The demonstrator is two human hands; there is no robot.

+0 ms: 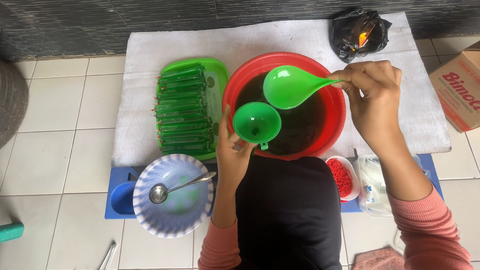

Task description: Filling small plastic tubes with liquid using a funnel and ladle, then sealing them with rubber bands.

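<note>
Nearest: white-and-blue bowl [173, 196] holding a metal spoon [178, 187]; small dish of red rubber bands [341, 177] to the right. Left hand [232, 151], fingers clasped around green funnel [256, 122] over red basin [284, 104] of dark liquid. Right hand [371, 90] raised, fingers pinching green ladle [289, 86] handle above the basin. Green tray of filled packets [186, 107] adjoins left; black bag [359, 32] farthest

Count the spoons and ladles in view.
2: a green ladle in the right hand over the red basin; a metal spoon in the blue-white bowl. None visibly hidden.
</note>
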